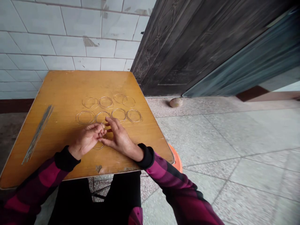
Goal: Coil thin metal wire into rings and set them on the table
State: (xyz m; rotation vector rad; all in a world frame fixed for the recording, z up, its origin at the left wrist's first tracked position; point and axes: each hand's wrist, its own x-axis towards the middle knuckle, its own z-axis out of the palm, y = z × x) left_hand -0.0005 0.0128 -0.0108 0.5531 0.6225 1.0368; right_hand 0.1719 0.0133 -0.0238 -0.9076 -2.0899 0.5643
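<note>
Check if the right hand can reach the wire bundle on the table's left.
Probably, but the left hand sits between the right hand and the wire bundle, so it must cross over.

White tiled wall (70, 31) behind amber wooden tabletop (65, 87); dark carved door (187, 47) at right; speckled stone floor tiles (234, 143).

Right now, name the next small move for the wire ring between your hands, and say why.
I'd probably steady the wire ring with the left hand and pinch its upper edge with the right hand's fingers: it sits between both hands, apart from the other wire rings lying flat.
</note>
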